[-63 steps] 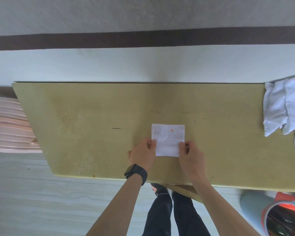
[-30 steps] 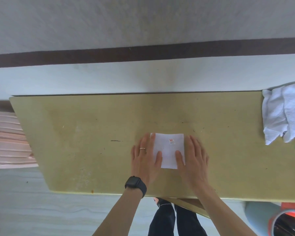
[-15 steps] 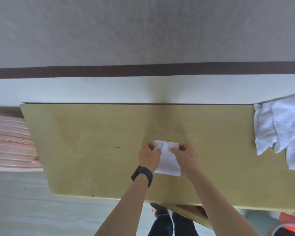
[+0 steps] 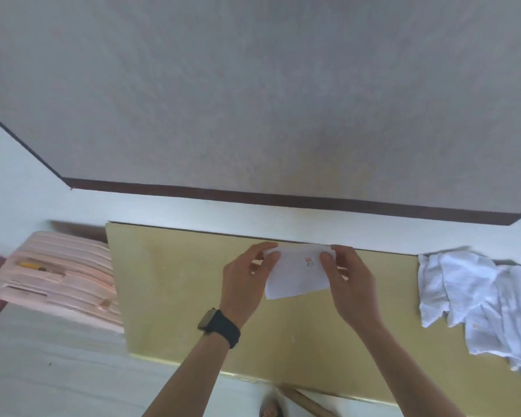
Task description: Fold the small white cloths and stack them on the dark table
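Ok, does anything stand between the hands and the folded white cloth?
No. The left hand and right hand pinch the folded cloth by its upper corners, above the yellow table; the loose cloth pile lies apart, far right.

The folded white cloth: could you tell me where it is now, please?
Head view, centre: the folded white cloth is pinched between the left hand and right hand, above the table near its far edge.

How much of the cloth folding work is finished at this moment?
Done: one white cloth is folded small. In hand: the left hand and right hand pinch its top corners, holding it over the table. Remaining: the pile of unfolded cloths at the table's right end; no finished stack is in view.
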Action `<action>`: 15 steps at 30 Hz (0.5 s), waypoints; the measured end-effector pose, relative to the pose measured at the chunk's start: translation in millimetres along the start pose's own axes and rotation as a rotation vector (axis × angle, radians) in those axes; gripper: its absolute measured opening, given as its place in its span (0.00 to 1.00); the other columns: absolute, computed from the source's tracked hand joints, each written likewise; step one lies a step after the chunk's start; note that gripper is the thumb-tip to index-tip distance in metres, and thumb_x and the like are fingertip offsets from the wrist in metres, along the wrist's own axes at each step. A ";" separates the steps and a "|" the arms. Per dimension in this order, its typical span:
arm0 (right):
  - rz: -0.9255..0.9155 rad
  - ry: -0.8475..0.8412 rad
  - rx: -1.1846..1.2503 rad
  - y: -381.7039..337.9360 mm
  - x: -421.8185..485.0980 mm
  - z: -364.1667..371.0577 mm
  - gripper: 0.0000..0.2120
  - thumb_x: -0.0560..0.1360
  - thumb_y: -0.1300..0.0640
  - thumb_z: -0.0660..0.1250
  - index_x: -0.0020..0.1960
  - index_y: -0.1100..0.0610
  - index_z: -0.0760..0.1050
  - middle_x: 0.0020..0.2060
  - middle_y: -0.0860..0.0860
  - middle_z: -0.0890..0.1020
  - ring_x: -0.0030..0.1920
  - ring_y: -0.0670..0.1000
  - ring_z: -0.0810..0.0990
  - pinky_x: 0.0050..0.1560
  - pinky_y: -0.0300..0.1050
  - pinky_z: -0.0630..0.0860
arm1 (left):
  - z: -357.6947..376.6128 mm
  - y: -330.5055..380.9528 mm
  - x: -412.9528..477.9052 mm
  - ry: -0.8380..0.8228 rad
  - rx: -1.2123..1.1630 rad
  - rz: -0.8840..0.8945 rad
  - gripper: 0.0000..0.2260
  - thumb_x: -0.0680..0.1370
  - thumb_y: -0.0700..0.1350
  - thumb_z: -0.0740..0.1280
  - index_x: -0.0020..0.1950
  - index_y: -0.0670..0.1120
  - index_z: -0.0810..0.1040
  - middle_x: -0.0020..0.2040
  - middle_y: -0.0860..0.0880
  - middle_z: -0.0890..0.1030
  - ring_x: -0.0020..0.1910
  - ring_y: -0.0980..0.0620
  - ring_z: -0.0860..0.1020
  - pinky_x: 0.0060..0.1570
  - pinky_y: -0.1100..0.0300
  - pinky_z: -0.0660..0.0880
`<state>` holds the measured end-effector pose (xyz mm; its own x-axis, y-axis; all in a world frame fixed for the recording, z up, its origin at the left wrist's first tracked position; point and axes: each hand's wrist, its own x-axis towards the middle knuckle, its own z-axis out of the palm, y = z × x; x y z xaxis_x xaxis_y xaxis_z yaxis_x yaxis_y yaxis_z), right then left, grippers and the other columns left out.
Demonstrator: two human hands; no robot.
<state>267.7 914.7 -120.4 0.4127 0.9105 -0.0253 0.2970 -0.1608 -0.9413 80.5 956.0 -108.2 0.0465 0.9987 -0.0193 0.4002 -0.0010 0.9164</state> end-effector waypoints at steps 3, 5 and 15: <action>-0.100 0.005 0.060 -45.6 -3.9 -10.6 0.03 0.78 0.52 0.69 0.50 0.45 0.77 0.45 0.37 0.82 0.47 0.43 0.81 0.49 0.39 0.76 | -25.2 42.7 -10.8 0.064 0.011 0.089 0.10 0.80 0.47 0.67 0.51 0.65 0.80 0.45 0.64 0.83 0.44 0.64 0.79 0.42 0.73 0.72; -0.141 -0.004 0.121 -73.0 -9.0 -16.4 0.04 0.77 0.54 0.70 0.50 0.46 0.77 0.44 0.38 0.83 0.47 0.44 0.82 0.49 0.41 0.76 | -41.3 67.6 -23.5 0.113 0.015 0.122 0.10 0.80 0.49 0.67 0.51 0.66 0.79 0.46 0.65 0.83 0.46 0.65 0.79 0.43 0.74 0.72; -0.294 -0.439 0.198 -149.3 -69.7 -25.7 0.03 0.78 0.56 0.69 0.51 0.50 0.81 0.44 0.43 0.84 0.47 0.40 0.81 0.45 0.26 0.72 | -114.4 113.0 -142.7 0.408 -0.187 0.027 0.07 0.78 0.49 0.70 0.55 0.52 0.83 0.44 0.60 0.85 0.46 0.62 0.82 0.45 0.71 0.73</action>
<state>216.7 865.5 30.6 -0.0726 0.9861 0.1493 0.1606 0.1593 -0.9741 14.4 819.2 43.9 -0.3250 0.9367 0.1302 0.2296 -0.0554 0.9717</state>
